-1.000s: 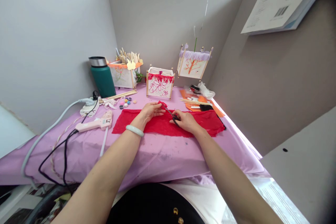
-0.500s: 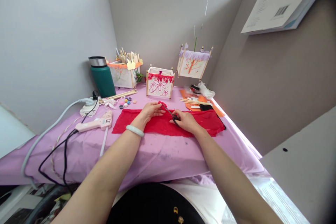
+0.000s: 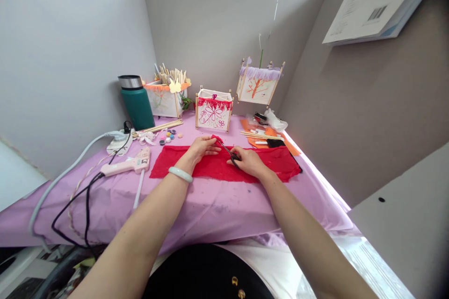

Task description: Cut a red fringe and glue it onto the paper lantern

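A long piece of thin red cloth (image 3: 280, 163) lies spread across the purple table cover. My left hand (image 3: 202, 148), with a pale bangle on its wrist, pinches a small bunched piece of red material (image 3: 217, 139) just above the cloth's far edge. In my right hand (image 3: 248, 160) is a pair of dark-handled scissors (image 3: 234, 156), fingers wrapped round the handles. The blades point up and left and touch the red piece by my left fingertips. Whether that piece joins the larger cloth is hidden.
Behind the cloth stands a white lantern (image 3: 213, 114) with red fringe; a purple-fringed lantern (image 3: 259, 86) hangs behind right. At left are a green bottle (image 3: 137, 105), a glue gun (image 3: 129, 166) with cables and a power strip (image 3: 119, 145). Thin sticks (image 3: 261, 136) lie at right.
Both hands and the scissors hold almost the same place. A small bit of red shows just right of the blades' tips now; otherwise nothing visibly differs.
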The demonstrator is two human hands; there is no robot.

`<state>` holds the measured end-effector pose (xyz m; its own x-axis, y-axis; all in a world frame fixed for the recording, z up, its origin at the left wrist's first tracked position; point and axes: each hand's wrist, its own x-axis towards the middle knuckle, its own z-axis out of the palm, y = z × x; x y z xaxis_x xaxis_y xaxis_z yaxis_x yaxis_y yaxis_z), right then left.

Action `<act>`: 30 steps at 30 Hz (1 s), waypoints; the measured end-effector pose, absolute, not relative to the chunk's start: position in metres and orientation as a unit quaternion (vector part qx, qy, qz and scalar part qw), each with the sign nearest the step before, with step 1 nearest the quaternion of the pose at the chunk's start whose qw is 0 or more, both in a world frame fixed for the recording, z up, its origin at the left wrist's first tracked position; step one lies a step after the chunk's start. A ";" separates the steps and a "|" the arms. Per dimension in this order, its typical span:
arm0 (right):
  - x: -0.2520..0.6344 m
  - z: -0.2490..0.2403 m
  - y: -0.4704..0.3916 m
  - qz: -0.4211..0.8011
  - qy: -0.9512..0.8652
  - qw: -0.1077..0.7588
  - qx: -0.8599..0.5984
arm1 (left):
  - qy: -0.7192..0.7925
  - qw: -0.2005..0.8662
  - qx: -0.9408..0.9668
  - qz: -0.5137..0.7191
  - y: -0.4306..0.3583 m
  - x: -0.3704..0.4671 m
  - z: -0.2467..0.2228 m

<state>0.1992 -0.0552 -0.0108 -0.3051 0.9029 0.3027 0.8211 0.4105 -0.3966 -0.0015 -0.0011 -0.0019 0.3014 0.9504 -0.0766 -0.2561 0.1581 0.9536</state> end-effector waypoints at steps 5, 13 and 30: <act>0.199 -0.011 -0.055 0.085 -0.806 0.246 -0.531 | 0.375 0.662 0.461 0.458 -0.001 -0.001 -0.002; 0.199 -0.010 -0.056 0.086 -0.806 0.247 -0.531 | 0.372 0.664 0.452 0.465 -0.002 -0.002 0.000; 0.200 -0.012 -0.055 0.084 -0.805 0.244 -0.534 | 0.372 0.662 0.456 0.464 -0.001 -0.002 -0.001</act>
<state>0.1996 -0.0550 -0.0117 -0.3113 0.9006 0.3033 0.8184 0.4162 -0.3962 -0.0023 -0.0008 -0.0006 0.2925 0.9537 -0.0694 -0.2748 0.1533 0.9492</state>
